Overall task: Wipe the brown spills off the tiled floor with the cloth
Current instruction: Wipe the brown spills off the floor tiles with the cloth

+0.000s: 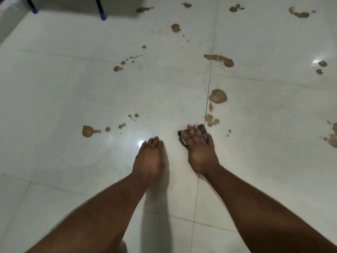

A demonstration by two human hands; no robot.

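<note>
White glossy tiles (91,88) fill the view, crossed by thin grout lines and dotted with brown spills. Low in the middle, the right hand (198,150) lies palm down with its fingers spread flat over a small dark cloth (203,133), pressing it to the floor. The cloth lies under the fingers, its edges poking out at 12 and 9 o'clock of the hand. Just beside it at 9 o'clock, the left hand (148,161) rests on the bare tile with its fingers held together and straight, holding nothing.

From the cloth outward, the nearest spill (211,121) sits close by at 1 o'clock along the grout line, with a rounder puddle (218,96) further up the same way. At 9 o'clock of the left hand, well apart, lies another blot (88,131) with a trail of drops. A long smear (221,60) lies far off at 12 o'clock, and more blots scatter toward the top edge. At 11 o'clock, two dark legs with blue tips (102,14) stand on the floor.
</note>
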